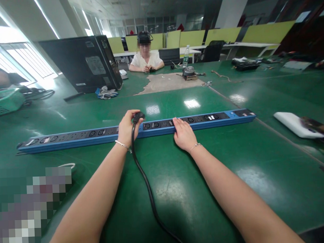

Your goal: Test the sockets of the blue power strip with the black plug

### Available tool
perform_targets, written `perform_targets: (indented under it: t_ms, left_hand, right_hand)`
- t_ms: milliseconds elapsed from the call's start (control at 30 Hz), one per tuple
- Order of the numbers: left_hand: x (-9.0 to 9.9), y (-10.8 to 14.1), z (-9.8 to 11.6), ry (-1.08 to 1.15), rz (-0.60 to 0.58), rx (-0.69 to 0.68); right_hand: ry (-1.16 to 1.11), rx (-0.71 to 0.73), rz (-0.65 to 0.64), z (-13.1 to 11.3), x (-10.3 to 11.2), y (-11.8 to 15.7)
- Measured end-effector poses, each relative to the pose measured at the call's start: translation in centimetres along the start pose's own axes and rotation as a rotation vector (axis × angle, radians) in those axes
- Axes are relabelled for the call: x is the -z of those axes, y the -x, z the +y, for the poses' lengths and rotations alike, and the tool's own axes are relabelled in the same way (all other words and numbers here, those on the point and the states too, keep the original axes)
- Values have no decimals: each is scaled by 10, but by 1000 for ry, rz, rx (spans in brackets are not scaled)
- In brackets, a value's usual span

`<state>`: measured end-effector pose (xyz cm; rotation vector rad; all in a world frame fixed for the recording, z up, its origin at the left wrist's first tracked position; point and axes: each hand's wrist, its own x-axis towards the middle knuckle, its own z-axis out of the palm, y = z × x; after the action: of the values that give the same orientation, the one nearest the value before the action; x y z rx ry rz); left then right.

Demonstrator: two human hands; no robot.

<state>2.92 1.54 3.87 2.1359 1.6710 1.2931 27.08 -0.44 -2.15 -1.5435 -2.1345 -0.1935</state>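
Note:
A long blue power strip point(210, 125) with a black face and several sockets lies crosswise on the green table. In my left hand point(126, 128) is the black plug point(139, 117) of a power cord, raised just above the strip's middle. The cord point(146, 180) hangs from the plug and runs down over the table toward me. The plug's front end is partly hidden by my fingers. My right hand point(184, 134) grips the strip right of its middle, with the fingers laid across its top and the thumb by its near side.
A black computer case point(77, 64) and a pair of gloves point(106, 92) stand back left. A green basket point(7, 102) is at the left edge. Opposite sits a person point(146, 60). A white device point(295, 124) lies at right; a blurred-out object point(34, 207) lies front left.

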Motion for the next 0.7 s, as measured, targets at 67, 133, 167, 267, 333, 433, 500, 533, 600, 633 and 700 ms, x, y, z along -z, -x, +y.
perform_targets:
  t_ms: [67, 133, 167, 267, 333, 433, 500, 533, 600, 633, 700]
  left_hand:
    - [-11, -6, 20, 2, -84, -42]
    - [-26, -10, 39, -71, -185, -61]
    - [-34, -12, 46, -127, -223, -64]
    - [-54, -16, 60, -279, -286, -60]
    - [-62, -18, 62, -325, -295, -61]
    - [-66, -21, 59, -351, -308, -53]
    - [-67, -22, 57, -353, -325, -31]
    - [-67, -22, 56, -351, -331, -26]
    - [-66, -21, 55, -348, -324, -37]
    - [-66, -20, 54, -352, -315, -54]
    - [-66, -16, 55, -374, -298, -87]
  right_hand:
    - [-12, -5, 0, 1, 1, 0]
    - [-14, 3, -5, 2, 2, 0]
    - [-15, 9, -8, 2, 3, 0]
    - [-23, 17, -9, 2, 4, 1]
    - [-30, 12, -13, 2, 4, 0]
    - [-38, 4, -19, 2, 4, 0]
    - [-47, 2, -20, 2, 5, 0]
    - [-53, 4, -21, 2, 5, -1]
    - [-65, 6, -24, 2, 5, -1]
    - [-69, 6, -25, 1, 6, 0]
    - [-74, 1, -23, 1, 6, -1]
